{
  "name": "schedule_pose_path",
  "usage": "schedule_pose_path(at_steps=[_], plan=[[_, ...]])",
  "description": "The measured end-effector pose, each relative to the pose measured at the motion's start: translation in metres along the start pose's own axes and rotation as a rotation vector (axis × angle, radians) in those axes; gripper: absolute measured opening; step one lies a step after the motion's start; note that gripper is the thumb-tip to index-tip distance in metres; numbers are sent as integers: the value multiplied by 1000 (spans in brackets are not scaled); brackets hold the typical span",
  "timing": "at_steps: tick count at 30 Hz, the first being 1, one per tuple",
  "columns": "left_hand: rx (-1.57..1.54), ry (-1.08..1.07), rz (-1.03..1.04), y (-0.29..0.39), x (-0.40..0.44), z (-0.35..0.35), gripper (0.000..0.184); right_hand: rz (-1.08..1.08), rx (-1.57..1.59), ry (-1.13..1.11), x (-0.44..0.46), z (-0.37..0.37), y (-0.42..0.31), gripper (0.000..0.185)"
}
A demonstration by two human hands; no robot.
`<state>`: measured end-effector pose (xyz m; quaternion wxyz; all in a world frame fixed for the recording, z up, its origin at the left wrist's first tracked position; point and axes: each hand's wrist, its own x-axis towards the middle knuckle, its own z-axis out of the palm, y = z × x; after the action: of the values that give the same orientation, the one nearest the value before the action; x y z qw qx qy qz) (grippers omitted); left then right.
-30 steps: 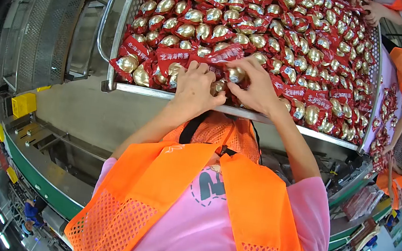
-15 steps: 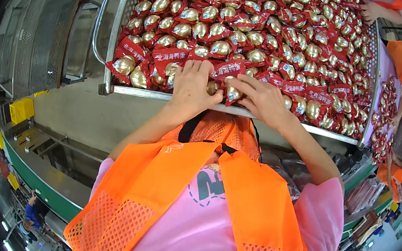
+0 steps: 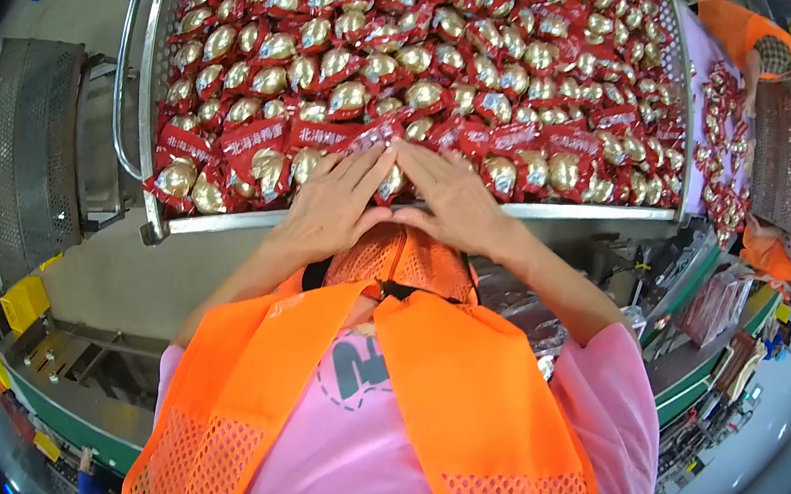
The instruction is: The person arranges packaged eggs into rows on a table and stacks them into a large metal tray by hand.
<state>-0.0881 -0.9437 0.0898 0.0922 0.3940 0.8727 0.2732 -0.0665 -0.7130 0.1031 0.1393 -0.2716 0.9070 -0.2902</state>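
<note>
Pointing fore-aft, pkt (image 3: 390, 183) btwn hands (image 3: 326, 207) (image 3: 457, 205)

The white characters "北海海鸭蛋" can be read on red wrappers (image 3: 255, 138) left of the fingers (image 3: 354, 169), and partly on others to their right. On the pink shirt (image 3: 335, 457) below the fingers, a dark letter-like mark is printed, not clearly legible.

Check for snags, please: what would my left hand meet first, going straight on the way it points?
Probably the red wrapper just ahead of the left hand, though depth is unclear.
</note>
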Motion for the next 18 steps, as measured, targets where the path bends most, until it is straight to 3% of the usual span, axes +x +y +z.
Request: schedule_pose_path(at_steps=[6,11,15,17,18], plan=[[111,-61,-50,-1,-4,-3,75,-46,-240,-16,7,0,4,94],[79,-36,14,-4,-1,0,71,-73,-232,31,-5,2,-3,100],[89,-104,-20,7,15,-30,61,71,-31,238,-31,-38,10,90],[34,-149,-76,8,27,-40,51,138,-226,373,-52,-81,43,66],[40,-159,-92,9,35,-42,50,227,-377,335,-66,-95,57,57]])
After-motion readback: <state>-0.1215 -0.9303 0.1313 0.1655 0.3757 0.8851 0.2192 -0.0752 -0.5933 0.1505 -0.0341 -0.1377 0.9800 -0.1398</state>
